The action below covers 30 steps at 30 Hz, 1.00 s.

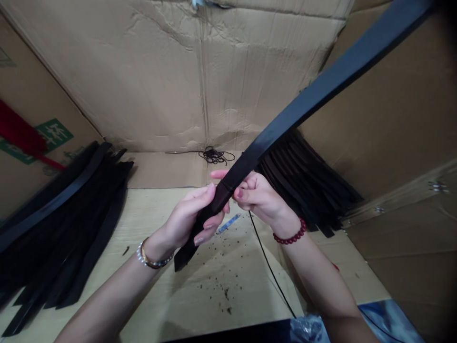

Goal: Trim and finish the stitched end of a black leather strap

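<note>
A long, curved black piece shaped like a sword or scabbard (pixel 285 125) runs diagonally from the lower middle to the top right corner. My left hand (pixel 191 214) is closed round its lower part, thumb on top and fingers beneath. Against the edge just above, my right hand (pixel 259 197) pinches with thumb and fingers, one finger reaching behind the piece. A thin black cord (pixel 266 262) hangs from under my right hand toward the bottom edge. Faint lines cross the black piece between my hands; whether they are cord turns is unclear.
Similar black pieces lie heaped at left (pixel 71 224) and at right (pixel 303 181). A tangle of black cord (pixel 216 155) lies by the cardboard back wall (pixel 160 81). A small blue-patterned stick (pixel 229 223) and dark crumbs lie on the pale table (pixel 150 267). A red object (pixel 21 128) is at left.
</note>
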Available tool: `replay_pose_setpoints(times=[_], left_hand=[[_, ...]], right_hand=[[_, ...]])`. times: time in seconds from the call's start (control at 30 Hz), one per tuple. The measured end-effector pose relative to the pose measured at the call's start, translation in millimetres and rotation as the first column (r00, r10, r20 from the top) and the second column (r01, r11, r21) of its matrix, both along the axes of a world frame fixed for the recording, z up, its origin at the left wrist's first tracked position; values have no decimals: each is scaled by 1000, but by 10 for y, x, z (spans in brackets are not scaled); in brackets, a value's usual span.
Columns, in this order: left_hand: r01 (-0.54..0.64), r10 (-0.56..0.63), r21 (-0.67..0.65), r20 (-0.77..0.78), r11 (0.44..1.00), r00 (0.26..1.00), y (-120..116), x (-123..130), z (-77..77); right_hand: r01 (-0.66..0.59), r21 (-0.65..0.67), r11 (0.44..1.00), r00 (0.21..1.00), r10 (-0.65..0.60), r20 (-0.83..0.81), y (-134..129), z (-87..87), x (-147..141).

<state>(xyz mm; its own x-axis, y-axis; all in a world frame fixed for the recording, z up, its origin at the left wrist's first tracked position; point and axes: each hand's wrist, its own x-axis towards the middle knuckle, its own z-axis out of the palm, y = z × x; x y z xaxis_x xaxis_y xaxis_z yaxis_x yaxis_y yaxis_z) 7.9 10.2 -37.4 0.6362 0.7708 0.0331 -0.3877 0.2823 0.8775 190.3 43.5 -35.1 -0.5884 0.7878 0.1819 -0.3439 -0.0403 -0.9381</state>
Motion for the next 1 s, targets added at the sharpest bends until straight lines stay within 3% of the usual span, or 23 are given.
replay_pose_setpoints(times=[0.13, 0.37, 0.43, 0.57, 0.63, 0.7, 0.77, 0.87, 1.0], left_hand=[[46, -44, -45, 55, 998, 998, 3, 38, -38], [-99, 96, -54, -58, 994, 994, -17, 86, -39], [-28, 26, -106, -18, 994, 999, -15, 75, -45], [245, -213, -202, 168, 948, 963, -12, 51, -65], [297, -260, -200, 189, 934, 947, -8, 50, -69], [209, -195, -134, 113, 969, 974, 4, 53, -63], [-6, 6, -1, -31, 1000, 1000, 25, 55, -48], [-234, 262, 153, -199, 960, 944, 51, 60, -22], [-303, 317, 98, -199, 948, 927, 40, 97, -9]], right_hand=[[-13, 10, 1000, 999, 13, 48, -5, 6, 10], [44, -22, 999, 997, -42, 63, -46, 45, -39], [60, -38, 997, 997, -58, 49, -58, 42, -66], [68, -98, 993, 997, -72, -37, -62, 3, -128], [90, -108, 990, 993, -98, -70, -66, -5, -147], [146, -82, 986, 986, -152, -71, -77, 10, -148], [232, -12, 973, 971, -233, -60, -92, 38, -138], [365, 107, 925, 931, -366, -14, -110, 71, -122], [397, 173, 901, 912, -409, 36, -89, 61, -105]])
